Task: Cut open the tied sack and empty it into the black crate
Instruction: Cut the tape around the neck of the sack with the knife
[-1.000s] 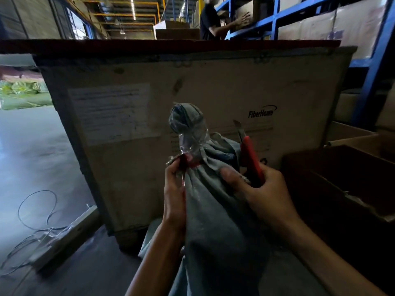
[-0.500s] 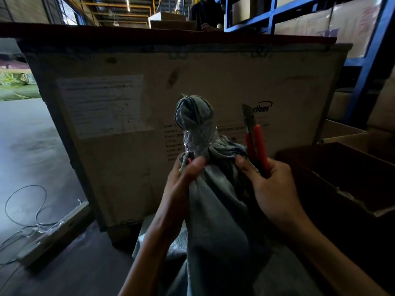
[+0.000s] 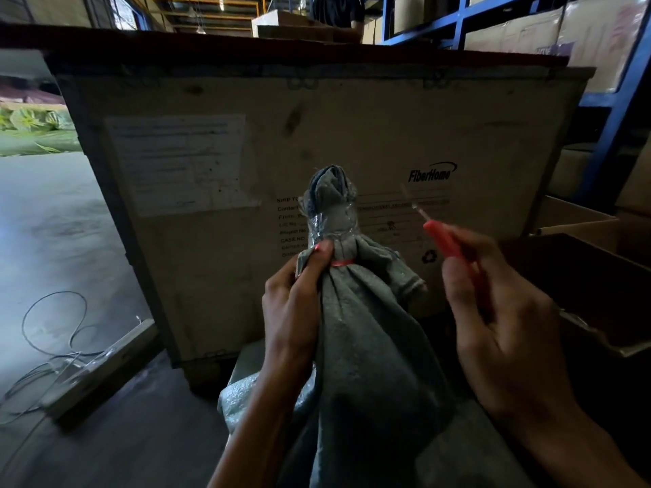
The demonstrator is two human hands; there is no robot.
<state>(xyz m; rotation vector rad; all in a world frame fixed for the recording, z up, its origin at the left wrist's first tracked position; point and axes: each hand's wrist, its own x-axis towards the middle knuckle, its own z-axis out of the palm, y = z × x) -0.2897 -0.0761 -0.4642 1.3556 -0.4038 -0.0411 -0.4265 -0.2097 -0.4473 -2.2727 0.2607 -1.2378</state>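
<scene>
A grey fabric sack (image 3: pixel 366 346) stands upright before me, its neck bunched, wrapped in clear tape and tied with a red band (image 3: pixel 343 263). My left hand (image 3: pixel 296 304) grips the sack just below the tie, thumb at the band. My right hand (image 3: pixel 493 318) holds a red utility knife (image 3: pixel 442 241) to the right of the neck, blade out and pointing up-left, blurred and apart from the sack. A dark open box or crate (image 3: pixel 595 297) sits at the right; I cannot tell whether it is the black crate.
A large wooden shipping crate (image 3: pixel 246 163) with a paper label stands right behind the sack. Blue shelving with cartons (image 3: pixel 599 40) rises at the right. Cables and a flat board (image 3: pixel 88 364) lie on the concrete floor at left. A person stands behind the crate.
My right hand has drawn away from the sack to the right with the knife. The left hand stays gripped under the tie, and the red band shows more plainly.
</scene>
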